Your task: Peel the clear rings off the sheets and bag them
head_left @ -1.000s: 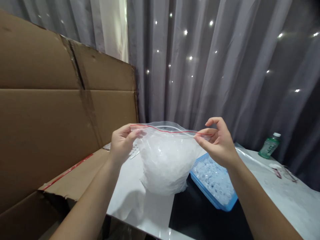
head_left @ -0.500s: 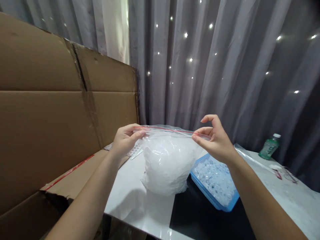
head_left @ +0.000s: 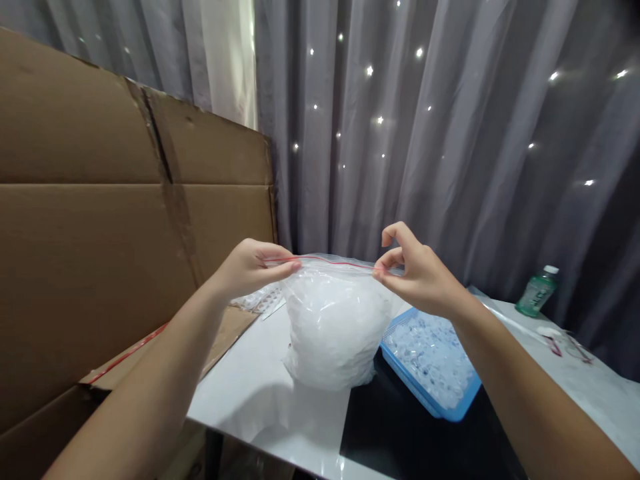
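A clear zip bag [head_left: 333, 327] with a red seal line, stuffed with small white pieces, stands on the white table [head_left: 240, 393]. My left hand [head_left: 250, 267] pinches the left end of the bag's top strip between thumb and fingers. My right hand [head_left: 417, 273] pinches the strip toward its right end, index finger raised and curled. The seal between the two hands looks pressed nearly flat.
A blue tray [head_left: 435, 363] of small clear pieces lies right of the bag. A big cardboard box [head_left: 100, 220] stands at the left, one flap over the table edge. A green bottle [head_left: 536, 292] stands at the far right, grey curtains behind.
The bag mouth, gaping a second ago, has flattened shut. My right hand has slid left along the seal, and both hands sit closer together.
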{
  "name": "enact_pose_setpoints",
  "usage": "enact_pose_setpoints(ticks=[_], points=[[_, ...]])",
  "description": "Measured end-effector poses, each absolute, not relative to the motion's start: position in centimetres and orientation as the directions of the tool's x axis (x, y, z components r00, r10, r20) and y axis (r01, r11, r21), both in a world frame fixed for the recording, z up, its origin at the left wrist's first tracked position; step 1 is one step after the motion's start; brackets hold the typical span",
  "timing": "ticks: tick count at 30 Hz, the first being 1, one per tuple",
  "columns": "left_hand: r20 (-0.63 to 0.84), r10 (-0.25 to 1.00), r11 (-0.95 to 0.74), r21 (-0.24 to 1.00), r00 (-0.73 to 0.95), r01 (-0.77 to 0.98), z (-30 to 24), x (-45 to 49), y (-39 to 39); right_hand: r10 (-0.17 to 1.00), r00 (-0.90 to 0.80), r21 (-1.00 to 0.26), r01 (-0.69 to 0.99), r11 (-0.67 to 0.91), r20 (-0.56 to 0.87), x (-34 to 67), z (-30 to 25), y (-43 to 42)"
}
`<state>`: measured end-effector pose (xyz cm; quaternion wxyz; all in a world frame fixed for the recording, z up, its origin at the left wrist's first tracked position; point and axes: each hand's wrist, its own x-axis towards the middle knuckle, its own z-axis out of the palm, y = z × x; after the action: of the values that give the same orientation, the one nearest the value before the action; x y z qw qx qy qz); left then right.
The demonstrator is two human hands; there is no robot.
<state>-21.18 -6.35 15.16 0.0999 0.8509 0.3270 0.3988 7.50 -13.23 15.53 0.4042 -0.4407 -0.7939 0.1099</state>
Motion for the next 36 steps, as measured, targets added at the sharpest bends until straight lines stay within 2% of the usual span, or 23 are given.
enact_pose_setpoints(ticks=[4,8,10,13,17,20,24,29,32,36], points=[[0.665,0.569,-0.809,0.349,0.483,0.472,15.3,-20.6,-6.2,0.801,-0.331,-0.498,0.647,0.578,0.499,7.2,15.9,-13.7],[0.572,0.644,-0.764,0.439,0.508,0.474,16.0,-20.4,-6.4,0.789,-0.368,-0.374,0.73,0.573,0.491,6.2,16.3,-14.4],[0.522,0.674,-0.739,0.47,0.523,0.483,16.5,-20.5,-6.6,0.78,-0.364,-0.35,0.74,0.574,0.509,5.9,16.3,-14.5],[0.511,0.667,-0.744,0.414,0.542,0.525,16.9,-20.4,-6.9,0.777,-0.354,-0.376,0.722,0.581,0.521,5.9,16.3,-14.3],[0.568,0.607,-0.787,0.328,0.557,0.523,17.2,-19.8,-7.1,0.777,-0.351,-0.408,0.698,0.589,0.522,6.2,16.3,-13.9],[0.541,0.604,-0.793,0.336,0.585,0.508,17.3,-19.7,-7.3,0.769,-0.4,-0.418,0.666,0.618,0.499,6.0,16.1,-13.9],[0.469,0.657,-0.75,0.33,0.591,0.573,17.5,-19.7,-7.7,0.765,-0.405,-0.428,0.652,0.626,0.501,5.6,15.9,-13.7],[0.534,0.613,-0.77,0.238,0.582,0.592,17.4,-19.0,-7.8,0.766,-0.365,-0.433,0.661,0.613,0.529,5.8,15.8,-13.5],[0.541,0.574,-0.806,0.236,0.615,0.544,17.4,-18.6,-7.7,0.757,-0.386,-0.418,0.658,0.626,0.527,5.8,15.9,-13.6],[0.508,0.611,-0.781,0.259,0.607,0.569,17.6,-18.1,-8.0,0.733,-0.458,-0.397,0.631,0.666,0.503,5.3,15.9,-13.8]])
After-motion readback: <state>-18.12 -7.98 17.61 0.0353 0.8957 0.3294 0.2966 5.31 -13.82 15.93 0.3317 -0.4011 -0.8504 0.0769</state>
